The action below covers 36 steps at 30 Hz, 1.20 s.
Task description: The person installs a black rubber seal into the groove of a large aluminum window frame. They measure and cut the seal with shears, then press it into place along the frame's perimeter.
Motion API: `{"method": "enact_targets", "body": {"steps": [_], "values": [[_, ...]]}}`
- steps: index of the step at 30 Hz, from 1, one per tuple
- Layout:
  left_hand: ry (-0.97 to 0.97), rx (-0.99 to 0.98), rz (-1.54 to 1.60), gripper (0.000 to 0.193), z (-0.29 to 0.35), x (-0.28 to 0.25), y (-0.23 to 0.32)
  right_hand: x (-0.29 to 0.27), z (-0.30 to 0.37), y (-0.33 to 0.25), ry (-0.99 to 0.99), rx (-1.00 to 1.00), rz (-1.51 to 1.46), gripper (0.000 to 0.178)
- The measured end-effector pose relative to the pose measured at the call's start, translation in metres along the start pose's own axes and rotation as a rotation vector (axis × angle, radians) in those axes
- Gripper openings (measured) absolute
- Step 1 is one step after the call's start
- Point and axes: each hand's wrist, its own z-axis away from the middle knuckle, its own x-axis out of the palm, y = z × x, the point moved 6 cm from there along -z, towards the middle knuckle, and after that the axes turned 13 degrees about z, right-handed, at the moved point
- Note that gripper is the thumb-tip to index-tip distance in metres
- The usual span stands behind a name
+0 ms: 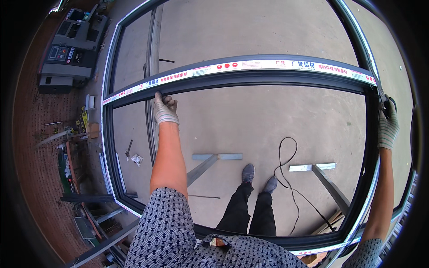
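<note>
A large dark window frame [370,129] spans the view, with printed protective film along its outer edges. Its crossbar [250,67] carries the same white and red film. My left hand [166,109], in a striped work glove, is at the crossbar's near edge toward the left. One finger rests against the bar and the others are curled in; anything between them is hidden. At the crossbar's right end, my gloved right hand [388,125] is closed around black-handled scissors [383,99]. Their metal end points at the corner where crossbar and side meet.
Metal stands [331,185] with flat feet are under the frame. A dark cord [290,187] loops on the floor beside my shoes [249,172]. Far left stands a grey machine [67,58] with a control panel. Dark profiles [87,197] and tools lie at the left.
</note>
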Motion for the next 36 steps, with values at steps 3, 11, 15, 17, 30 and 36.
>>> {"method": "enact_targets", "body": {"steps": [3,11,15,17,30,36], "values": [[0.133,0.030,0.045,0.039,-0.009,0.004,0.000,-0.008,-0.001,0.002,0.002,0.009,0.060,0.040],[0.123,-0.020,0.098,0.056,0.022,0.027,-0.042,-0.034,-0.006,-0.047,0.051,-0.060,0.083,0.040],[0.144,-0.030,0.093,0.040,0.049,0.037,-0.052,-0.028,-0.006,-0.046,0.083,-0.088,0.041,0.038],[0.080,-0.040,0.079,0.042,0.052,0.045,-0.052,-0.016,-0.007,-0.022,0.034,-0.059,0.039,0.037],[-0.360,-0.298,-0.045,0.039,0.175,0.136,-0.125,-0.009,-0.009,0.031,0.017,-0.063,0.081,0.036],[-0.589,-0.501,-0.208,0.041,0.260,0.200,-0.202,-0.030,-0.007,-0.051,0.053,-0.062,0.065,0.036]]}}
